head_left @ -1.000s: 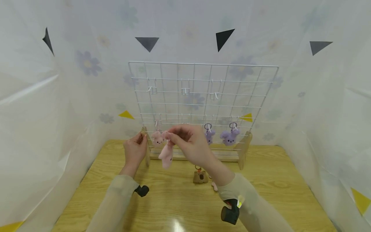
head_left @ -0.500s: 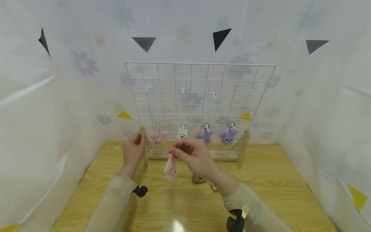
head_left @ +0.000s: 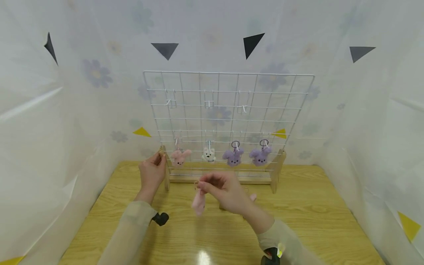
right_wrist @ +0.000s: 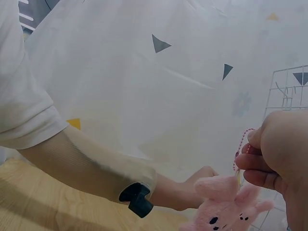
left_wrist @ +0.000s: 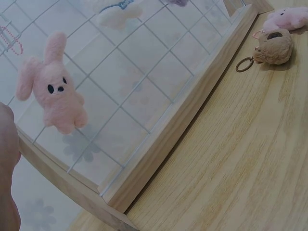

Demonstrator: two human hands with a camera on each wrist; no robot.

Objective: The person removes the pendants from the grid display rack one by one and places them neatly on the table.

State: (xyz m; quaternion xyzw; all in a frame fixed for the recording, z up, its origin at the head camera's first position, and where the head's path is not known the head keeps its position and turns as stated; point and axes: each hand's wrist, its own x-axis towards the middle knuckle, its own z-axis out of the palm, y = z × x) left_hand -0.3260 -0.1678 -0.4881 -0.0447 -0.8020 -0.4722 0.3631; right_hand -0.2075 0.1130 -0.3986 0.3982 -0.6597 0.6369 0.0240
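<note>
My right hand [head_left: 225,192] pinches the pink bead chain of a pink bunny plush keychain [head_left: 198,204], which dangles over the table in front of the rack. In the right wrist view the same keychain [right_wrist: 217,211] hangs below the fingers. My left hand [head_left: 153,172] grips the top of the wooden stand's left post [head_left: 166,173]. From the white wire grid [head_left: 228,119] hang a pink bunny plush [head_left: 179,157], a white bear plush [head_left: 209,154] and two purple plushes, one [head_left: 233,157] beside the other [head_left: 260,156]. Only a bit of the left hand shows in its wrist view.
On the wooden table [head_left: 308,213] lie a brown plush keychain [left_wrist: 276,47] with a ring and another pink plush [left_wrist: 288,19]; the right hand partly covers both in the head view. Higher on the grid are several white hooks, one [head_left: 209,103] near the middle.
My right hand has come down and slightly right with the pink bunny keychain, away from the grid, uncovering the hanging white bear plush. My left hand stays on the post.
</note>
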